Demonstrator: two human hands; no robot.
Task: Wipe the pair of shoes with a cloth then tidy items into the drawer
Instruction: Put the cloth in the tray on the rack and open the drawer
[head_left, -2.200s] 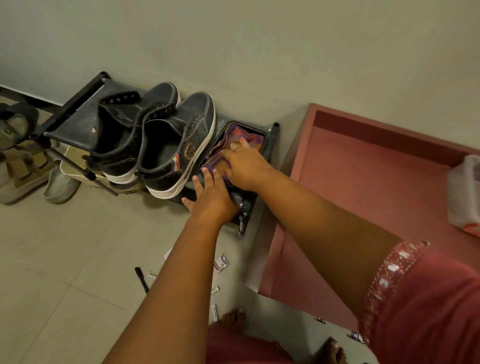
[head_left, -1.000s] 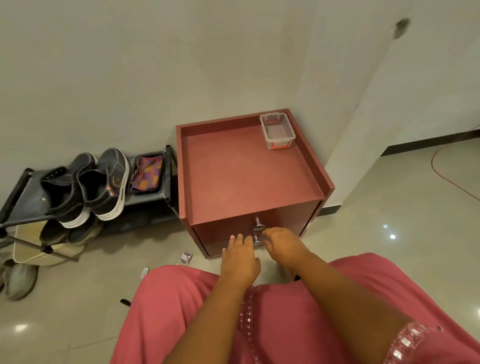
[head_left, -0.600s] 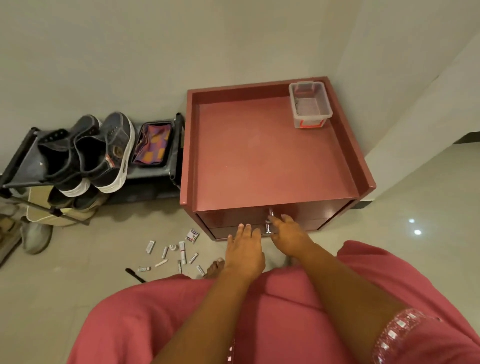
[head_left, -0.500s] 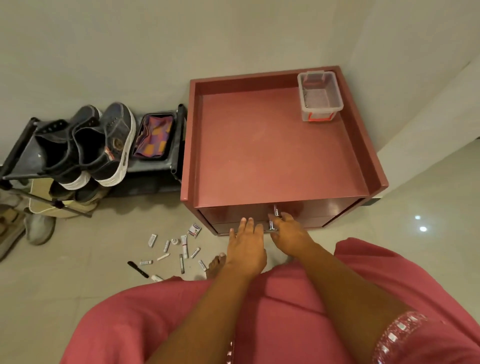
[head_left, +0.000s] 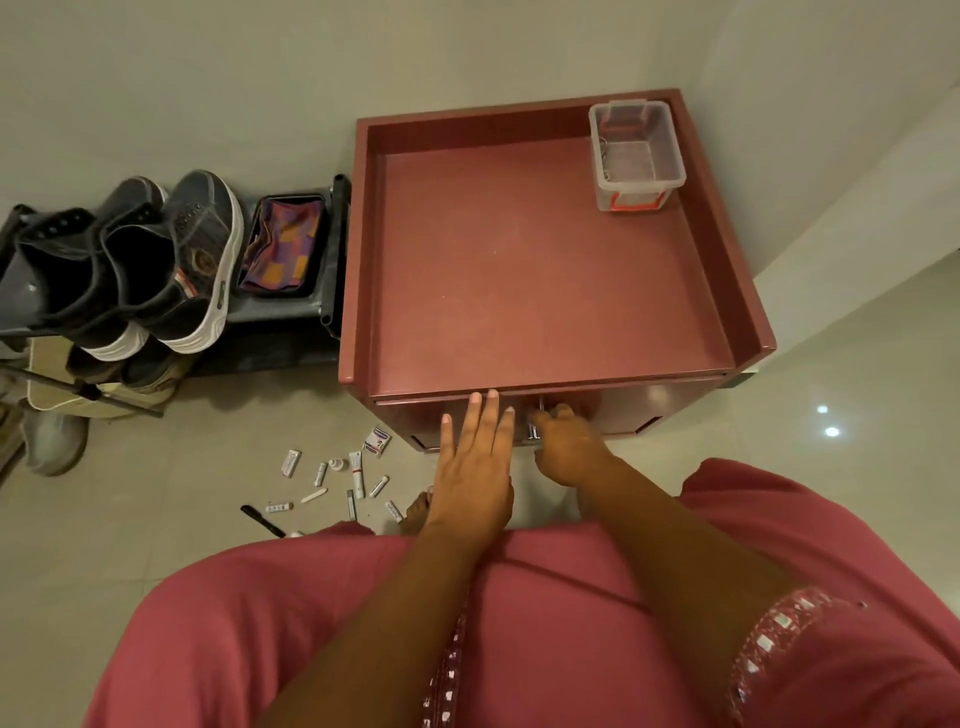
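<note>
Right hand (head_left: 569, 449) curls around the metal drawer handle (head_left: 534, 428) on the red cabinet (head_left: 540, 265) front, left hand (head_left: 475, 467) flat with fingers straight against the drawer front (head_left: 623, 410), dark sneakers (head_left: 156, 265) and folded cloth (head_left: 283, 249) on the shoe rack (head_left: 332, 249), small items (head_left: 343, 480) scattered on floor.

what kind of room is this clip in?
Probably a home entryway or hallway corner. A shoe rack holding a pair of dark sneakers stands against the wall on a glossy tiled floor, beside a small red drawer cabinet.
</note>
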